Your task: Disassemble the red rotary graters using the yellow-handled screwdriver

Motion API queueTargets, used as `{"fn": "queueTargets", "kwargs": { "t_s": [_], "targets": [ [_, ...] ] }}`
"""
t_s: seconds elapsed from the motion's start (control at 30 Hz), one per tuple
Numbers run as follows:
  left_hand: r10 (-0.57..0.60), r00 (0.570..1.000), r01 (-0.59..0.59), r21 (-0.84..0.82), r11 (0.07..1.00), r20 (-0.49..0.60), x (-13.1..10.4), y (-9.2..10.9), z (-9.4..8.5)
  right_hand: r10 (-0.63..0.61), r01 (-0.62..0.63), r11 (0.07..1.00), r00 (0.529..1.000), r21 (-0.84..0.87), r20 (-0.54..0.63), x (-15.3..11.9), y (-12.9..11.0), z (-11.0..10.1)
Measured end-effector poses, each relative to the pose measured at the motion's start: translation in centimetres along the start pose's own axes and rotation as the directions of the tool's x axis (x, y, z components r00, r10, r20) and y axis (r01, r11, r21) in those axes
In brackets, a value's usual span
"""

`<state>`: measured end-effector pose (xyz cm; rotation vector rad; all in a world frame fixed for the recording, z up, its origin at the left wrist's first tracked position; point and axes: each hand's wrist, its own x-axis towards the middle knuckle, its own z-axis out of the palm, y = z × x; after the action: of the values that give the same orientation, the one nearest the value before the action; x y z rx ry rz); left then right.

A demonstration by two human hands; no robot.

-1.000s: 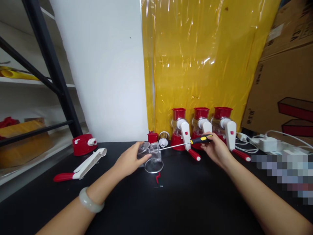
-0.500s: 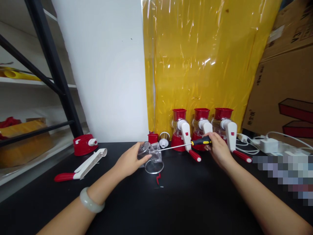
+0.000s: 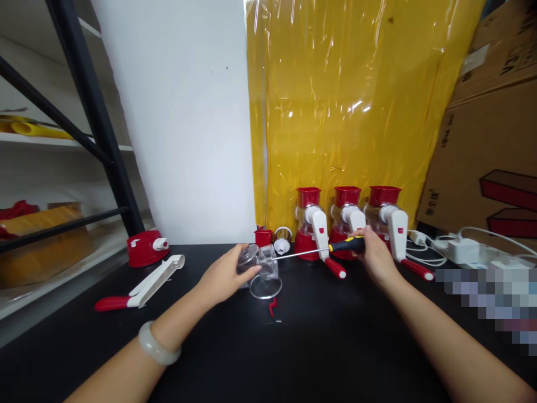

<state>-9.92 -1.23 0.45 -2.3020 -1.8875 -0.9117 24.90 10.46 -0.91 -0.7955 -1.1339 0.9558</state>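
Observation:
My left hand [image 3: 226, 274] grips a clear plastic grater body [image 3: 268, 270], which lies tilted on the black table. A screwdriver [image 3: 346, 245] with a black and yellow handle is held in my right hand [image 3: 375, 252]. Its long metal shaft points left, and the tip is at the clear body's opening; how deep it reaches I cannot make out. Just in front of the body lies a small bent red piece [image 3: 272, 307], with a tiny light-coloured bit [image 3: 278, 321] near it. A white crank with a red handle [image 3: 113, 303] and a red base [image 3: 146, 249] rest to the left.
Three red and white rotary graters [image 3: 308, 246] stand in a row behind my right hand. A drum grater [image 3: 283, 240] and a red part [image 3: 263, 237] sit at the back. White chargers and cables [image 3: 462, 250] are at the right, below a cardboard box [image 3: 486, 145]. Shelving [image 3: 79, 134] borders the left.
My right hand's fingers have shifted slightly on the screwdriver handle, which appears turned a little. My left hand and the clear body hold almost the same position.

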Motion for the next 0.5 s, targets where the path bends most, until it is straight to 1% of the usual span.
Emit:
{"fn": "queueTargets", "kwargs": {
  "t_s": [0.03, 0.07, 0.1, 0.17, 0.23, 0.3, 0.37, 0.4, 0.43, 0.5],
  "targets": [
    [-0.005, 1.0, 0.005, 0.001, 1.0, 0.001, 0.0, 0.0, 0.0, -0.01, 0.01, 0.999, 1.0, -0.038, -0.001, 0.0, 0.1, 0.0],
    [-0.009, 1.0, 0.009, 0.002, 1.0, 0.004, 0.0, 0.0, 0.0, -0.006, 0.006, 0.999, 1.0, -0.038, 0.001, 0.0, 0.1, 0.0],
    [-0.012, 1.0, 0.012, 0.004, 1.0, 0.007, 0.0, 0.0, 0.0, 0.013, -0.013, 1.0, 1.0, 0.002, 0.01, -0.1, -0.1, 0.1],
    [-0.015, 1.0, 0.015, 0.011, 1.0, 0.009, 0.0, 0.1, 0.0, 0.064, -0.07, 0.984, 0.997, 0.164, 0.041, -0.3, -0.5, 0.2],
    [-0.011, 1.0, 0.01, 0.016, 1.0, 0.009, 0.0, 0.1, 0.0, 0.112, -0.134, 0.935, 0.99, 0.328, 0.086, -0.6, -1.2, 0.2],
    [-0.009, 1.0, 0.009, 0.021, 1.0, 0.006, 0.0, 0.1, 0.0, 0.133, -0.178, 0.892, 0.982, 0.416, 0.133, -0.7, -1.6, 0.3],
    [-0.01, 1.0, 0.01, 0.019, 1.0, 0.005, 0.0, 0.1, 0.0, 0.127, -0.187, 0.882, 0.978, 0.433, 0.164, -0.7, -1.7, 0.3],
    [-0.011, 1.0, 0.011, 0.015, 1.0, 0.006, 0.0, 0.1, 0.0, 0.116, -0.174, 0.891, 0.98, 0.419, 0.16, -0.7, -1.5, 0.3],
    [-0.012, 1.0, 0.012, 0.009, 1.0, 0.007, 0.0, 0.1, -0.1, 0.1, -0.147, 0.909, 0.985, 0.391, 0.138, -0.5, -1.3, 0.3],
    [-0.015, 1.0, 0.015, -0.005, 1.0, 0.013, 0.0, 0.1, -0.1, 0.058, -0.076, 0.957, 0.996, 0.28, 0.074, -0.2, -0.6, 0.2]
  ]
}}
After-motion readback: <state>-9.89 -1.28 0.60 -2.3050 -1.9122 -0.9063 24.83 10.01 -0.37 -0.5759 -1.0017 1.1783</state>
